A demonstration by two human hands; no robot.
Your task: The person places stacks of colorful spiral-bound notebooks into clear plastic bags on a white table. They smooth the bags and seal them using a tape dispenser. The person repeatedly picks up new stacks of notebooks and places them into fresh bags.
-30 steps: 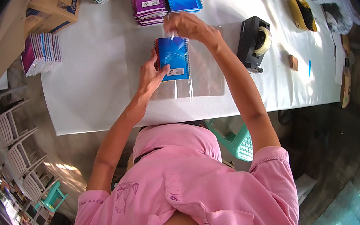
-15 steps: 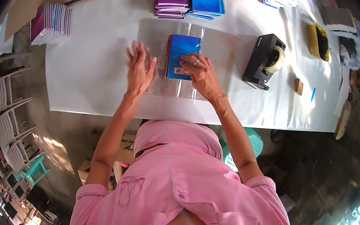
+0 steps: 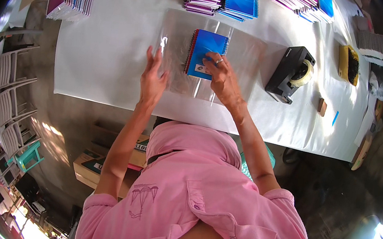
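Head view: right hand [image 3: 222, 78] presses fingers flat on the blue spiral notebook [image 3: 206, 54] at twelve o'clock; left hand [image 3: 152, 78], fingers spread wide, flattens the clear plastic sheet [image 3: 177, 75] at eleven.

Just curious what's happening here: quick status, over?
Left hand flat on clear plastic sheet, fingers spread. Right hand pressing blue spiral notebook on the sheet. Black tape dispenser apart, to the right.

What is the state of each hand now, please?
Left hand: open, flat on the clear plastic sheet.
Right hand: open, pressing on the blue notebook, gripping nothing.
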